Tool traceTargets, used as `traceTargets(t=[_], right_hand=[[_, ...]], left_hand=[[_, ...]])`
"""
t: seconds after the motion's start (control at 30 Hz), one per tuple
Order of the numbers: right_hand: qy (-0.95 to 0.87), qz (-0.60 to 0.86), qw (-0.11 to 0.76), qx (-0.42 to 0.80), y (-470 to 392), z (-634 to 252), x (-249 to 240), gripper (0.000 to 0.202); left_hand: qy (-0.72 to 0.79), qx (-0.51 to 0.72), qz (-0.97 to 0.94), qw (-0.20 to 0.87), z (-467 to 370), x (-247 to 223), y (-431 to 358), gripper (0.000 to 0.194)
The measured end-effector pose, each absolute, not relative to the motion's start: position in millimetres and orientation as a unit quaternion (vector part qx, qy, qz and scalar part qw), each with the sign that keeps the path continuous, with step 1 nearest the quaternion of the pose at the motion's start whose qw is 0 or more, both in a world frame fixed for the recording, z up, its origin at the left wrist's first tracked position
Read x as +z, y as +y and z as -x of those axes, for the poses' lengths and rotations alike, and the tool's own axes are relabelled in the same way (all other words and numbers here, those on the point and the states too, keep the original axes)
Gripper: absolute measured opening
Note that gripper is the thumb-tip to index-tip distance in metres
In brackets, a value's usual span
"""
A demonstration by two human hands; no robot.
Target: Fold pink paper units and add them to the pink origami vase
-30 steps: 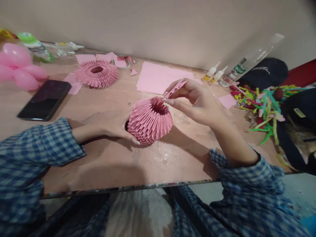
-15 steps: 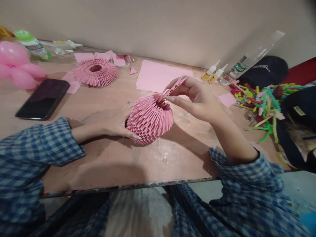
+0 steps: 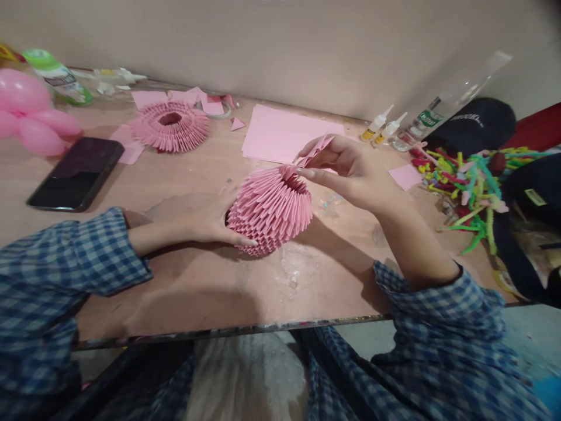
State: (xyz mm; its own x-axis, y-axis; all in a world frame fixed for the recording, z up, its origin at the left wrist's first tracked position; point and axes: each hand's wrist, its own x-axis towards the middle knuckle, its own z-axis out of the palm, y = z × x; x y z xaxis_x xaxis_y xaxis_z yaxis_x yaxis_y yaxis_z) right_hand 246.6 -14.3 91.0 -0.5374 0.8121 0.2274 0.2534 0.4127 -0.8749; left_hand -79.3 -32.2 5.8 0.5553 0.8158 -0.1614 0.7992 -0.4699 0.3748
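A rounded body of folded pink paper pieces (image 3: 272, 210) tilts above the table, its opening facing up and to the right. My left hand (image 3: 208, 222) grips its lower left side, thumb across the front; the other fingers are mostly hidden behind it. At the opening's rim, my right hand (image 3: 339, 172) pinches a narrow strip of folded pink paper pieces (image 3: 316, 149) between thumb and fingers. This strip slants up and right from the rim; whether it is joined there I cannot tell.
A flatter pink folded-paper ring (image 3: 170, 126) and a phone (image 3: 76, 174) lie to the left. Pink sheets (image 3: 284, 131) lie behind my hands. Rightward stand small glue bottles (image 3: 377, 124), a clear bottle (image 3: 432, 120) and a heap of pipe cleaners (image 3: 468, 187). The table's front edge (image 3: 245, 327) is near me.
The paper body and both hands appear slightly farther right. Both grips look the same.
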Motion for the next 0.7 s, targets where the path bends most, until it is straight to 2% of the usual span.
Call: traceTargets(t=[0.17, 0.33, 0.43, 0.5, 0.7], right_hand=[[-0.785, 0.350, 0.344, 0.377, -16, -248, 91, 0.048], [-0.833, 0.351, 0.328, 0.274, -24, -247, 97, 0.040], [-0.839, 0.361, 0.314, 0.259, -25, -245, 97, 0.040], [-0.843, 0.356, 0.310, 0.259, -24, -245, 96, 0.037], [-0.866, 0.356, 0.283, 0.208, -30, -246, 109, 0.027]], left_hand=[[0.479, 0.029, -0.852, 0.208, 70, 20, -37, 0.121], [0.452, 0.073, -0.847, 0.269, 52, 41, -42, 0.127], [0.423, 0.113, -0.846, 0.305, 46, 43, -44, 0.122], [0.429, 0.108, -0.845, 0.301, 47, 41, -45, 0.119], [0.467, 0.052, -0.845, 0.256, 54, 39, -44, 0.128]])
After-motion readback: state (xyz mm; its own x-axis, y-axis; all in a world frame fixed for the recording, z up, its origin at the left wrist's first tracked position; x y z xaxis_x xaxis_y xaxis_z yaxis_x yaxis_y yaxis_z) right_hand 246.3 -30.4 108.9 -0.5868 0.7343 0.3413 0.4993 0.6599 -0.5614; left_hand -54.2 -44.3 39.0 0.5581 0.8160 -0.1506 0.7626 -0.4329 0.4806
